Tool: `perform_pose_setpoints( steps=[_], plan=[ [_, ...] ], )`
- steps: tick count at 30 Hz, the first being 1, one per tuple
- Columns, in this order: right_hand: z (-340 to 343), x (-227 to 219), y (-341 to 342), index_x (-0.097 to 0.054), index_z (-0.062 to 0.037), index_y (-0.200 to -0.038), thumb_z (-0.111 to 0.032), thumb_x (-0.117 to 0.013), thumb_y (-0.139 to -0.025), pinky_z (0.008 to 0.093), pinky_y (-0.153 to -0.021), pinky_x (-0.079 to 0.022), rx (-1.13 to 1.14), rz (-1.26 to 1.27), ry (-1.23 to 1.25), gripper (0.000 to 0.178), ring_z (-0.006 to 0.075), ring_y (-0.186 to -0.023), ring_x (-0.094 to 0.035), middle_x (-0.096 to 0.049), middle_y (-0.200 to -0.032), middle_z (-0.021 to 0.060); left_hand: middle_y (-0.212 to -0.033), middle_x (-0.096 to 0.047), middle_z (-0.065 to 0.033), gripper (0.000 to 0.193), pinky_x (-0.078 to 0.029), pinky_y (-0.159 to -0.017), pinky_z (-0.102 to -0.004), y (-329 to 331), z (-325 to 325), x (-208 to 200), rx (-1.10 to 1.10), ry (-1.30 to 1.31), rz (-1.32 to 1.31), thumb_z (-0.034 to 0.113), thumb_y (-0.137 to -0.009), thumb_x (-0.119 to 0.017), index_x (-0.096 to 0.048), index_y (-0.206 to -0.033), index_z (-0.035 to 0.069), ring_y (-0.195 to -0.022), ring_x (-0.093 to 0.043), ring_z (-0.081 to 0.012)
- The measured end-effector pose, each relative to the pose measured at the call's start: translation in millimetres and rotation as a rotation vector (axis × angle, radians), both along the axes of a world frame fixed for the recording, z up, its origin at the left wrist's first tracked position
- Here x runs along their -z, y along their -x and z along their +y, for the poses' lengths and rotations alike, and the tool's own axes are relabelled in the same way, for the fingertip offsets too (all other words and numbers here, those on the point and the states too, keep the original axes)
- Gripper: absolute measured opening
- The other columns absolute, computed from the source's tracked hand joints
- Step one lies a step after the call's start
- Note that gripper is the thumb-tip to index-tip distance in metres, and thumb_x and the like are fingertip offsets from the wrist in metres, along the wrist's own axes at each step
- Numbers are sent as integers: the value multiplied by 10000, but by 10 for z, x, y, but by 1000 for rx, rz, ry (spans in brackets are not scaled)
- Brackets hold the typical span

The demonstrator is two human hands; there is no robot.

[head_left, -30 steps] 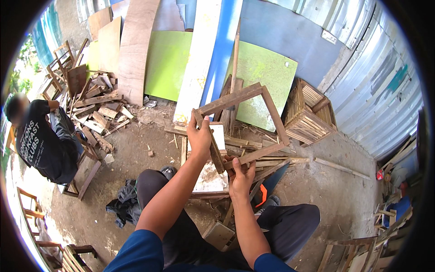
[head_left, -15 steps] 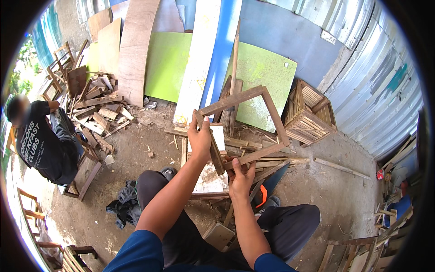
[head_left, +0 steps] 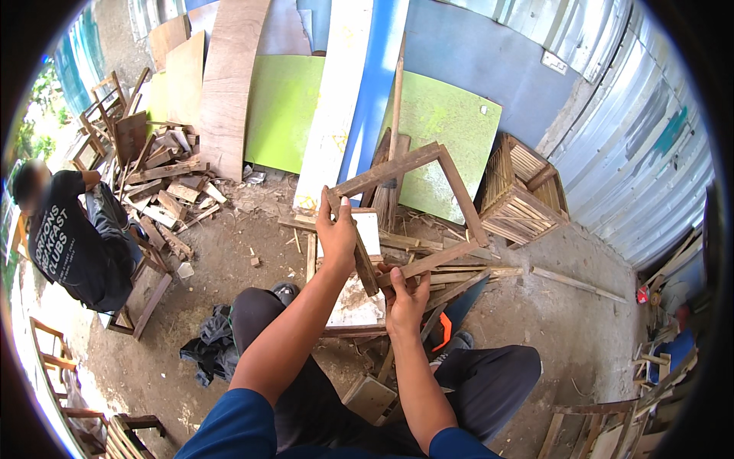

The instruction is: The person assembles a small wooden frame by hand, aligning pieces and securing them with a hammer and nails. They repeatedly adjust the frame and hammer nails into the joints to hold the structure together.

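1. I hold one wooden frame [head_left: 405,214] up in front of me, over my knees; this looks like the fitting or checking stage of putting it together.
2. My left hand [head_left: 336,233] is clamped round the frame's left bar.
3. My right hand [head_left: 405,294] is closed on its lower corner, where the bars meet.
4. Next, I judge, that corner needs steadying and squaring.
5. Count: one frame, four bars, two hands; one slatted crate [head_left: 524,195] beyond.

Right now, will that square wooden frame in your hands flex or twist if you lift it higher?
The wooden frame probably stays fairly stiff, being solid slats. It looks light: left hand and right hand hold it aloft. The corner joints may rack.
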State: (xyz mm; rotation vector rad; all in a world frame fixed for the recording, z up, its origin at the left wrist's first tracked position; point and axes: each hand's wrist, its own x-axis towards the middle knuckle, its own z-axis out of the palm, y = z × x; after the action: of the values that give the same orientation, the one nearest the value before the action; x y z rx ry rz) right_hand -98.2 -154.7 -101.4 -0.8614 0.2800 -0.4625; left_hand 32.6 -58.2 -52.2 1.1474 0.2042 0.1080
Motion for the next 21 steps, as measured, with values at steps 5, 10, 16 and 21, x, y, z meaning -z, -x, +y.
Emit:
perform_pose_setpoints(
  steps=[5, 10, 16, 21],
  plan=[
    [1, -4, -1, -406, -29, -1475, 14, -726, -1003, 421, -983, -597, 4, -1, 11, 572, 304, -1140, -729, -656, -1251, 145, -1158, -643, -45, 621, -554, -822, -331, -14, 4, -13, 4, -17, -2, 217, -1113, -625, -386, -1678, 123, -996, -618, -131],
    [13, -43, 9, -376, -35, -1484, 2, -728, -1007, 417, -981, -612, -26, -2, -12, 594, 309, -1150, -732, -653, -1257, 136, -1250, -620, -50, 625, -595, -903, -390, -50, 18, -30, 7, -16, -6, 231, -1120, -609, -363, -1687, 141, -1080, -620, -157],
    [-5, -15, 16, -389, -44, -1474, -10, -732, -1008, 419, -974, -611, -36, 6, -11, 579, 308, -1141, -733, -664, -1237, 142, -1248, -614, -47, 591, -610, -928, -423, -47, 24, -22, 12, -15, -2, 226, -1129, -588, -373, -1673, 135, -1096, -620, -164],
    [-14, 20, -10, -406, -55, -1462, -13, -733, -1008, 419, -953, -614, -13, -20, 55, 561, 305, -1136, -735, -667, -1228, 150, -1199, -618, -40, 542, -610, -911, -412, -61, 28, -8, 11, -19, 8, 207, -1130, -580, -412, -1637, 114, -1064, -626, -153]
  ],
)
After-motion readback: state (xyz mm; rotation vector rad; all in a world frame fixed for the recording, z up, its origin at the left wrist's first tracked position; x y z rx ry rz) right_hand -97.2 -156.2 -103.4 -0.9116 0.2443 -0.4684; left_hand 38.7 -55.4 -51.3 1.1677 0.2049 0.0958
